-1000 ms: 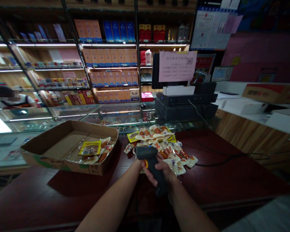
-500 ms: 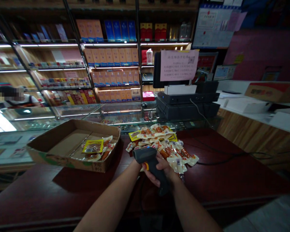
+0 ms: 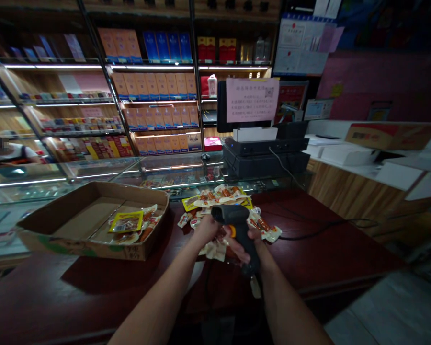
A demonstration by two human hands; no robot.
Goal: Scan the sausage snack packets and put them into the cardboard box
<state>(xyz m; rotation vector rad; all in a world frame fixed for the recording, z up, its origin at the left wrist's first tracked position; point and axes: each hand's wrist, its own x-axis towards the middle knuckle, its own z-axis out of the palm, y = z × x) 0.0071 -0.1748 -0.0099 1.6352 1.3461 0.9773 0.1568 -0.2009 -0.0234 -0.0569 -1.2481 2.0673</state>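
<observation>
My right hand [image 3: 249,244] is wrapped round the grip of a dark barcode scanner [image 3: 233,214] with a yellow trigger. The scanner is held above the table, its head pointing left. Just left of it, my left hand [image 3: 207,229] reaches over a pile of clear-and-white packs of sausage-like snacks [image 3: 224,192]. Its fingers are bent downward, partly behind the scanner and blurred, so whether they grip a pack is unclear. A pale pack [image 3: 215,250] lies right below that hand. A yellow snack pack [image 3: 126,222] rests with other packs in an open cardboard tray box [image 3: 82,247].
The dark red table [image 3: 104,297] meets a glass display case [image 3: 158,165] at the back. A monitor with a pink notice [image 3: 251,100] stands on a black base unit [image 3: 266,158]. A black cable [image 3: 316,230] crosses the table's right side. A person [image 3: 10,155] is at far left.
The scanner and my right hand have shifted right. My left hand now shows left of the scanner over the packs. The whole view has swung slightly right.
</observation>
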